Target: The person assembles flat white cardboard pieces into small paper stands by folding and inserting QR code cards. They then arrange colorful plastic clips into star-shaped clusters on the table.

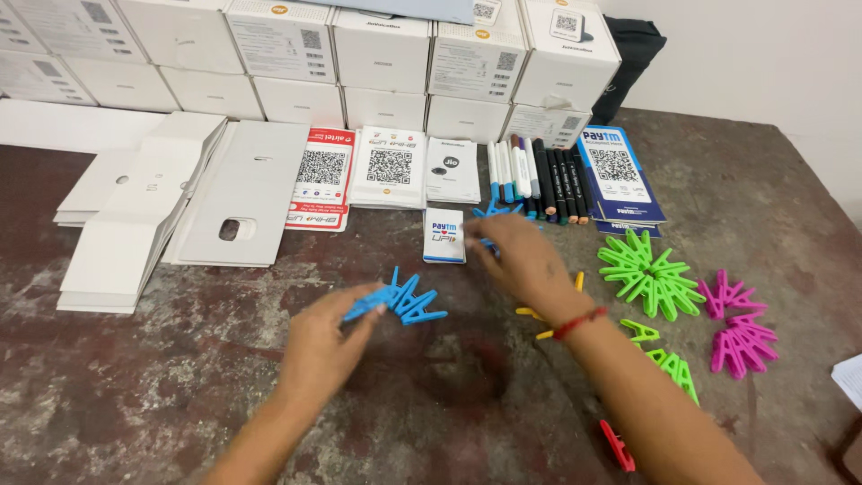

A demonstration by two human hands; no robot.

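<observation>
Hands sorting plastic clips by colour on a worn dark table [431, 404].

Left hand [319, 346] pinches a fan of blue clips [404, 301] just left of the small card box [444, 235]; right hand [521, 260], blurred, closes on more blue clips [494, 214] right of that box. Best to grip near the hinges so the bundle stays nested. Green clips [651, 274] and pink clips [741, 341] lie farther right; markers [539, 175] lie behind.

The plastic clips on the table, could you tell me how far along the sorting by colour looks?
Green clips and pink clips already lie in clusters at the right. In hand: the left hand holds a bunch of blue clips, while the right hand reaches a further blue clip. Left: yellow clips and a red clip lie loose.
</observation>
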